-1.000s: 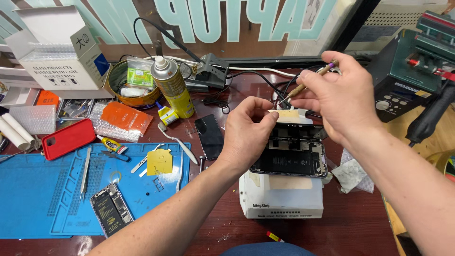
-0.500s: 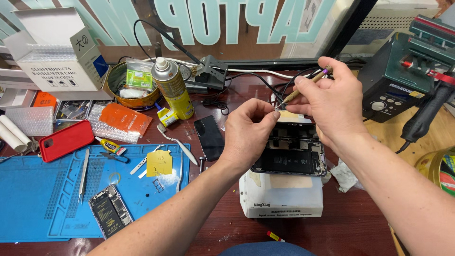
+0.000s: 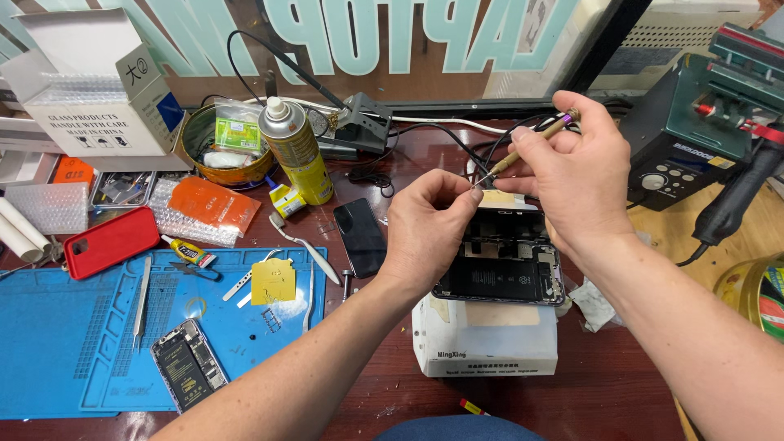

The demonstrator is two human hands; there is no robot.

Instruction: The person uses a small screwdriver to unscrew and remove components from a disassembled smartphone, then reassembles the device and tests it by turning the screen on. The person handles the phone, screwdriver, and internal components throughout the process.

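We see a dark red-brown workbench, with a blue work mat covering its near-left part. Far right sits a green rework station with a black handpiece just beside it. Far left is a white cardboard box, and right of that a round tin and a yellow spray can standing upright. Centre-near, a white box carries the opened phone, back off and internals facing up, lying flat on top of the box. Right hand hovers over the far end of the phone, fingers closed round a slim brass-coloured screwdriver, tip angled down-left toward the left hand. Left hand is at the phone's far-left corner, thumb and forefinger pinched narrow right at the screwdriver tip; we cannot tell whether they grip anything, too small to see. Left of the phone, a dark phone screen lies flat on the bench. A red phone case sits left of the mat's far edge. On the mat: a second stripped phone chassis near, a yellow tag, and tweezers.
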